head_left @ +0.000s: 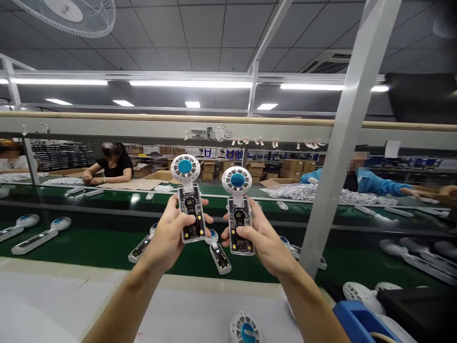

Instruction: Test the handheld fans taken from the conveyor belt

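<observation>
At the centre of the frame, the left hand (167,238) holds a small white handheld fan with a blue hub and clear handle (188,197) upright, its grip closed round the handle. The right hand (262,238) grips a second white handheld fan with a blue hub (238,209) likewise. Below them, more fans lie on the green conveyor belt (89,247). A blue plastic bin (357,319) at lower right is cut off, its contents unclear. Brown cardboard boxes (291,169) behind are too distant to see into.
</observation>
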### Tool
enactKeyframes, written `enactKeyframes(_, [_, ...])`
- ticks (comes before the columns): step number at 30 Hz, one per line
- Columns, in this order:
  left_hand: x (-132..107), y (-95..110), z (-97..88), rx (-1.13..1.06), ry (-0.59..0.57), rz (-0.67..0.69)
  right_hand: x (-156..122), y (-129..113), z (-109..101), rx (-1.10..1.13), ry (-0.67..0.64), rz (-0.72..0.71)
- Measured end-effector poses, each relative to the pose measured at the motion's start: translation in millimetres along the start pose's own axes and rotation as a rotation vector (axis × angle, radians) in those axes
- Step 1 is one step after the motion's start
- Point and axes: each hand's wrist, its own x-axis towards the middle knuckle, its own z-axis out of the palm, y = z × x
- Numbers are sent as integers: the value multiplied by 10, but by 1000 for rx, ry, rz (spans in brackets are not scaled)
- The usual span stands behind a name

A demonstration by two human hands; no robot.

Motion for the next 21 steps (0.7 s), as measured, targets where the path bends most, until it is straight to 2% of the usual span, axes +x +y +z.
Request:
enactKeyframes(4, [-56, -29, 33, -26, -85, 29, -3, 21, 11, -37, 23, -61])
enactKeyframes(14, [9, -36, -75, 20, -159, 17, 66, 94, 40, -44, 9, -58])
enactKeyframes(21, [62, -6, -102, 5, -159, -35, 72, 104, 88, -127, 34, -89])
